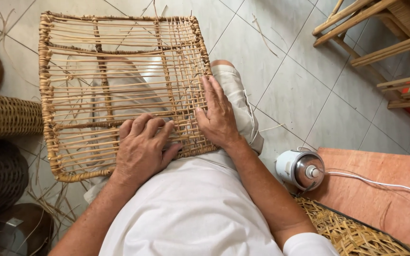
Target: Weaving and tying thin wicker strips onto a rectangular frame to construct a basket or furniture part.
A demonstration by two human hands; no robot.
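A square rattan frame, partly woven with thin cane strips, lies across my lap and knees. Its right side holds a tight woven patch; the left side has only loose horizontal strands. My left hand rests on the near edge of the weave, fingers curled over the strands. My right hand lies flat on the right edge of the woven patch, fingers spread and pressing down on it.
Woven baskets stand at the left. A small white and metal appliance with a white cord sits on the tiled floor by an orange board. Wooden furniture frames stand at the top right. A woven mat lies at the lower right.
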